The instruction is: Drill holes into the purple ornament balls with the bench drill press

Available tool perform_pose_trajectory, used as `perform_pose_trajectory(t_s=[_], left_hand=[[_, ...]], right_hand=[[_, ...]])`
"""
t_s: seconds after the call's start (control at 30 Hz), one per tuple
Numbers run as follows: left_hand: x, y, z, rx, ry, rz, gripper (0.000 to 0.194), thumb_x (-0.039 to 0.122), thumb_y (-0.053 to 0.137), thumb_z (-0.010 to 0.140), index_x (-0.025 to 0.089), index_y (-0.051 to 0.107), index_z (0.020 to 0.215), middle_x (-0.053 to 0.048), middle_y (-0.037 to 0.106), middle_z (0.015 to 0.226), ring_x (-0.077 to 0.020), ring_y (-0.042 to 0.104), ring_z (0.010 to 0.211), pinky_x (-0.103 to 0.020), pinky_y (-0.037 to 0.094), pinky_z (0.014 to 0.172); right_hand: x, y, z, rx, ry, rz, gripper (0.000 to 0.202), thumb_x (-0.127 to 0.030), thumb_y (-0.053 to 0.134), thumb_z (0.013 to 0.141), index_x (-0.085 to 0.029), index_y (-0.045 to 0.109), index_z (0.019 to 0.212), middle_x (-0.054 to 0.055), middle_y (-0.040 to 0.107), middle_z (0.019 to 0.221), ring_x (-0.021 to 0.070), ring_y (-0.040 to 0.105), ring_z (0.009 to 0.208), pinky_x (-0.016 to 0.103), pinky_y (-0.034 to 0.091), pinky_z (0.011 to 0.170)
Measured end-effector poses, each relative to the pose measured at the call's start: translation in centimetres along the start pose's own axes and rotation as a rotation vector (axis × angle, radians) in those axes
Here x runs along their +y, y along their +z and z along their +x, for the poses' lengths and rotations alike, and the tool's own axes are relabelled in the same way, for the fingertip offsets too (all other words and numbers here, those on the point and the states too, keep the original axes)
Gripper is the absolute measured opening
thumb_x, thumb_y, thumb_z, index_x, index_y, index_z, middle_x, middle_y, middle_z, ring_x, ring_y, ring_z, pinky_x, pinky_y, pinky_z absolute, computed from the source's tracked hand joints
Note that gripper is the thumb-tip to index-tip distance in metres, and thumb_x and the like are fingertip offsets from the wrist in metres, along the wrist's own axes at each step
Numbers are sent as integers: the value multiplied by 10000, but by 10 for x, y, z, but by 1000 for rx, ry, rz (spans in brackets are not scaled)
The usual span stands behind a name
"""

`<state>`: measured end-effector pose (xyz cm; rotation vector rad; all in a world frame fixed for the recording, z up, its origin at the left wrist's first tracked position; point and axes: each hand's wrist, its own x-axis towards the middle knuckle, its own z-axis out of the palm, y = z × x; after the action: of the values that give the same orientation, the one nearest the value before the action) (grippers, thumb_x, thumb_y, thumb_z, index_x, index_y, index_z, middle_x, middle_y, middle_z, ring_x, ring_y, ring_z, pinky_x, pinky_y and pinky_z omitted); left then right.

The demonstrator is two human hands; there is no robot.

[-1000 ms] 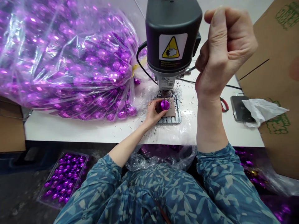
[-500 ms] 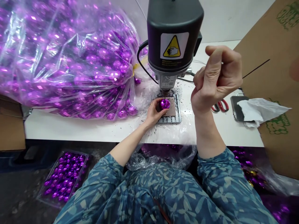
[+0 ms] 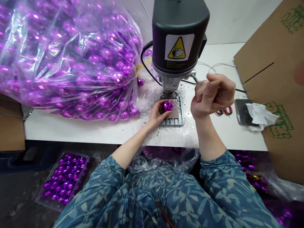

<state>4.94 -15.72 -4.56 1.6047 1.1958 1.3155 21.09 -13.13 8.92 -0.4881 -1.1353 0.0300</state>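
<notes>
My left hand (image 3: 158, 113) grips a shiny purple ball (image 3: 168, 106) between thumb and fingers, on a brown board (image 3: 175, 113) over the slotted metal base (image 3: 181, 122). Right above the ball is the lower end of a black drill press (image 3: 180, 19) with a yellow warning label. To the right of the machine, my right hand (image 3: 212, 95) is raised with its fingers curled closed; whatever it holds, if anything, is hidden. Dark shavings lie around the base.
A big clear bag (image 3: 71, 63) of purple balls covers the table's left. Red-handled scissors (image 3: 228, 110), a phone (image 3: 242, 112) with crumpled tissue (image 3: 261, 115) and a cardboard box (image 3: 273, 79) are at the right. Below left, a clear tray (image 3: 86, 158) holds several purple balls.
My right hand has moved down and slightly left, still closed. My left hand and the ball keep their place. The tissue on the phone has shifted shape.
</notes>
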Motion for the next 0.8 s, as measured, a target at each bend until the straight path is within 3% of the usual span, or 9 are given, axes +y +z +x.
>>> perform_pose_trajectory(t_s=[0.13, 0.2, 0.27, 0.33, 0.4, 0.5, 0.6, 0.7, 0.8], left_hand=[[3, 0, 0, 1, 0, 12, 593, 354, 944, 820, 234, 671, 1333, -123, 751, 1366, -323, 690, 1322, -509, 526, 1186], [4, -1, 0, -1, 3, 25, 594, 346, 945, 818, 232, 668, 1332, -126, 752, 1370, -326, 690, 1329, -513, 525, 1192], [5, 0, -1, -3, -4, 27, 601, 339, 945, 816, 229, 660, 1334, -132, 748, 1378, -326, 696, 1328, -513, 535, 1187], [4, 2, -1, -3, -33, 6, 606, 330, 937, 825, 227, 641, 1343, -133, 747, 1374, -316, 715, 1307, -506, 561, 1166], [4, 5, 0, 10, -67, -25, 621, 302, 938, 823, 226, 611, 1346, -129, 749, 1363, -300, 733, 1288, -488, 585, 1144], [11, 4, -4, 77, -72, 6, 665, 244, 968, 785, 218, 582, 1326, -126, 756, 1321, -289, 739, 1282, -459, 600, 1120], [34, -10, -22, 105, 9, 192, 585, 268, 962, 809, 222, 623, 1284, -110, 760, 1267, -287, 741, 1226, -460, 607, 1075], [69, -38, -58, -95, 81, 339, 424, 295, 886, 902, 247, 693, 1276, -79, 766, 1228, -278, 741, 1162, -468, 611, 1030], [102, -68, -92, -608, 59, 324, 415, 374, 860, 936, 283, 735, 1321, -79, 757, 1233, -268, 772, 1105, -412, 632, 970]], right_hand=[[0, -2, -4, -16, -60, 67, 280, -554, 549, 1035, -321, 702, 1044, -88, 265, 506, 28, 219, 376, 223, 248, 464], [-7, 2, 0, -13, -79, 97, 254, -522, 561, 1040, -310, 701, 1026, -97, 273, 495, 8, 201, 359, 197, 218, 447], [-16, 10, 11, 11, -74, 109, 219, -468, 574, 1048, -294, 708, 1037, -96, 405, 541, -14, 242, 366, 181, 207, 431], [-25, 21, 29, 48, -36, 105, 217, -433, 599, 1043, -257, 726, 1045, -71, 615, 734, -42, 323, 405, 168, 199, 410], [-30, 33, 51, 78, 68, 120, 309, -503, 665, 983, -203, 738, 981, -50, 720, 930, -67, 388, 436, 154, 210, 389], [-32, 44, 79, 10, 211, 153, 456, -607, 723, 828, -159, 736, 913, -50, 724, 903, -68, 388, 409, 162, 217, 352], [-33, 47, 91, -40, 282, 154, 517, -655, 734, 709, -157, 721, 848, -72, 659, 775, -55, 385, 388, 171, 224, 340], [-37, 46, 91, -50, 308, 153, 490, -650, 744, 682, -176, 715, 804, -92, 577, 671, -45, 397, 389, 169, 241, 355], [-40, 44, 88, -52, 324, 142, 455, -636, 767, 678, -199, 731, 798, -94, 610, 680, -40, 417, 405, 180, 255, 380]])
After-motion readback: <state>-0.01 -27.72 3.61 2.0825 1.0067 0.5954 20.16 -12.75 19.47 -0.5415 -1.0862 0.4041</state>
